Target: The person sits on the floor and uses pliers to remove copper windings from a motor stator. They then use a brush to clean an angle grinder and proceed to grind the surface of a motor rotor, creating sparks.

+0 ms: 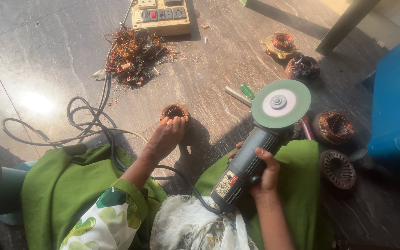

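Head view shows a person seated on the floor (38, 51), knees draped in green cloth. The left hand (166, 134) reaches forward, its grip closed over the rim of a small copper-wound stator (176, 111) that stands on the floor between the knees. The right hand (264, 173) has its grip wrapped around the body of an angle grinder (246, 162), whose green disc (281, 103) is raised face-up, apart from the stator and above a screwdriver (247, 91). The grinder's cable (84, 127) loops across the floor and over the left knee toward a switchboard (161, 16). A heap of stripped copper wire (133, 53) lies beyond, and more stators (333, 127) sit to the right. Risks, as I judge them: the fingers sit right on the piece, so a slipping disc could reach them; the loose cloth and the cable lie near the tool and might snag; the stator, held one-handed, could spin or kick away.
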Action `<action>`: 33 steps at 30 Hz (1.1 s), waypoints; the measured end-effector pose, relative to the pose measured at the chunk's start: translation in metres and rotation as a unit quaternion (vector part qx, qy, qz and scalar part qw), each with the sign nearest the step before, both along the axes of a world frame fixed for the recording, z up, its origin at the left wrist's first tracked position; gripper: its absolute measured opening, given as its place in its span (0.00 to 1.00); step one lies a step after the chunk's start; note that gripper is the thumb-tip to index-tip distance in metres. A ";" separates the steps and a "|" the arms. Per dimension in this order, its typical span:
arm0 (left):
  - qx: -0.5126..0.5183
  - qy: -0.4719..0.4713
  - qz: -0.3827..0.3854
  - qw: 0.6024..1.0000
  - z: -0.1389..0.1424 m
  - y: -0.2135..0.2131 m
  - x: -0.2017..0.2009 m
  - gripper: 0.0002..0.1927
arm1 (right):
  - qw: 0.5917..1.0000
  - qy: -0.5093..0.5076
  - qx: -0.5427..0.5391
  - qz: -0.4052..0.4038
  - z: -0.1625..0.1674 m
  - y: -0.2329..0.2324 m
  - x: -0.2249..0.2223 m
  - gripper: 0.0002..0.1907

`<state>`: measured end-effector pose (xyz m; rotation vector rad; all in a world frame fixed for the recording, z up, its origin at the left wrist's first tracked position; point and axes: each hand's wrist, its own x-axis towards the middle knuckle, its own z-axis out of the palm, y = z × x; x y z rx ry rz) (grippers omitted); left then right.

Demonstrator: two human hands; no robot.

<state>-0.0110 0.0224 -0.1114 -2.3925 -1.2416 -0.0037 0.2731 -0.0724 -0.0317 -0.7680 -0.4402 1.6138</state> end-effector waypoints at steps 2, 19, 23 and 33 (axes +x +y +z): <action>-0.033 -0.033 -0.015 0.999 0.002 0.004 -0.001 0.07 | 1.000 0.004 0.005 0.002 0.001 0.000 0.000 0.37; -0.245 -0.500 0.205 0.805 0.065 -0.024 -0.009 0.21 | 1.000 0.019 0.007 -0.002 -0.001 0.005 -0.001 0.36; -0.242 -0.598 0.229 0.729 0.056 -0.041 0.003 0.23 | 1.000 0.004 -0.002 0.000 -0.002 0.003 -0.001 0.36; -0.258 -0.646 0.261 0.669 0.044 -0.045 0.016 0.27 | 0.999 -0.035 -0.009 0.017 0.000 0.003 -0.002 0.37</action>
